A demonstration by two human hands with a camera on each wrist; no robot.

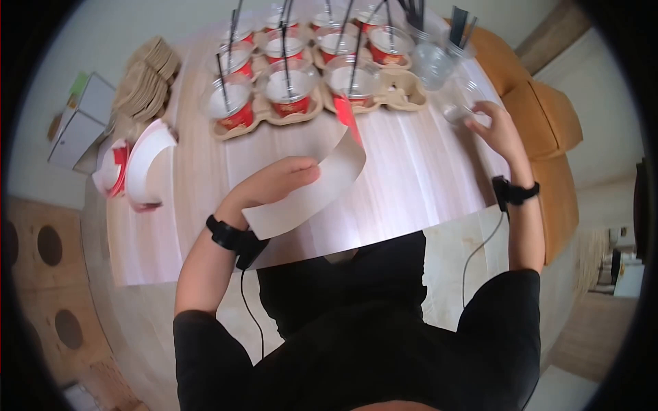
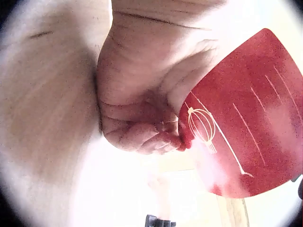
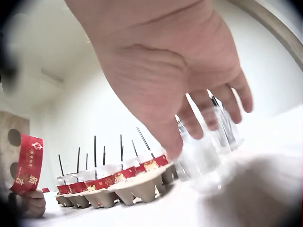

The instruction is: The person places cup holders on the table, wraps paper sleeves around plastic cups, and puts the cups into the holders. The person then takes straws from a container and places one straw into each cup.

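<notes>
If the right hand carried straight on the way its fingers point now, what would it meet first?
Most likely the clear plastic cup just ahead of the right hand, though blur leaves it unclear whether the fingers already touch it.

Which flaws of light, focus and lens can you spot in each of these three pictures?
Head view: dark corners, bowed table edge, pale sheen on its top, clear cup smeared; left wrist view: glare bleaching the background below the left hand and a patch of the red strip; right wrist view: washed-out tabletop, blurred clear cup, soft shadow at lower right.
</notes>
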